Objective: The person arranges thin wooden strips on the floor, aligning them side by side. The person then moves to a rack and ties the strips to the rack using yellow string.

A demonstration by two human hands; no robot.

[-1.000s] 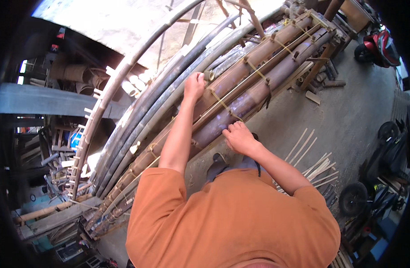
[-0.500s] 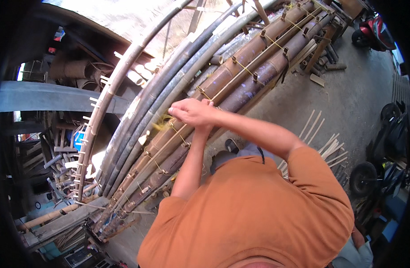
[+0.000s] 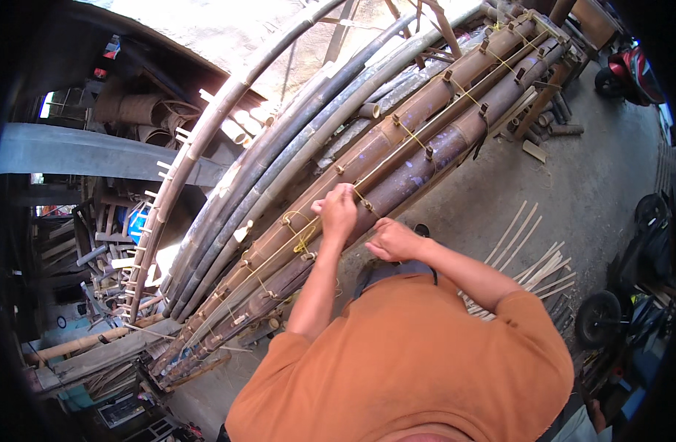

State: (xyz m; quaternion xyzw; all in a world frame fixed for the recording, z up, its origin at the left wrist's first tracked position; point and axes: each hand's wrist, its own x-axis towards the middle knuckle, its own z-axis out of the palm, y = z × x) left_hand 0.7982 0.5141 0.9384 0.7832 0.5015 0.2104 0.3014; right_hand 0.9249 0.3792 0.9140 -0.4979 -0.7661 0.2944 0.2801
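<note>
Two long brown bamboo poles, a far one [image 3: 378, 140] and a near one [image 3: 419, 162], lie side by side on a slant with short wooden pegs standing out of them. Thin yellow cord [image 3: 467, 94] crosses between the pegs. Above the gap between the poles my left hand [image 3: 336, 212] is closed, with a stretch of cord at its fingertips. My right hand [image 3: 395, 240], also closed, is at the near pole's edge, close to a peg [image 3: 369, 207]; what its fingers hold is hidden. A loose yellow tangle of cord [image 3: 303, 240] hangs beside my left wrist.
Beyond the poles are curved dark bamboo poles [image 3: 268, 158] and a bent pole with pale pegs [image 3: 177, 169]. Pale bamboo strips [image 3: 540, 269] lie on the concrete floor at right. A red motorbike [image 3: 636, 77] stands at the far right. Wood scraps [image 3: 95, 254] crowd the left.
My hands, crossed together over the far pole before, are now apart. The right has come back toward me, to the near pole. The yellow tangle now hangs lower, by my left wrist.
</note>
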